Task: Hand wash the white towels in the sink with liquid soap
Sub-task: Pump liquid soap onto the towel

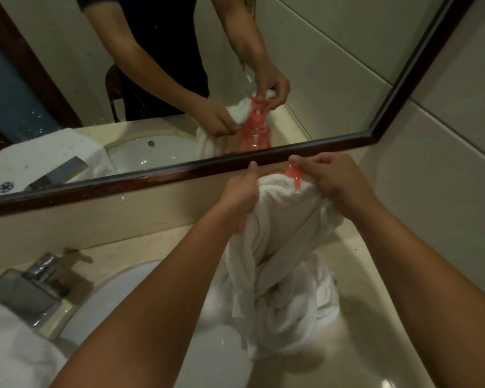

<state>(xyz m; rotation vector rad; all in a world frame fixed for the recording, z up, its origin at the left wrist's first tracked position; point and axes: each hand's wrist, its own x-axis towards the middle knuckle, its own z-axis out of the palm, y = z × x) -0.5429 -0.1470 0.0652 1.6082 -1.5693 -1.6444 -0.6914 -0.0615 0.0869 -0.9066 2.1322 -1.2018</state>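
Nearest, the sink [104,301] lay open below, and the twisted tail of the white towel [277,275] hung into it. Higher, the left hand [240,197] gripped a fold of it. The right hand [333,183] curled its fingers on the top edge, just beside the pink soap pump [294,176] under the towel. A pull would probably tip the covered bottle. Behind, the mirror frame [151,179] stood close; the faucet [31,287] was well apart at left.
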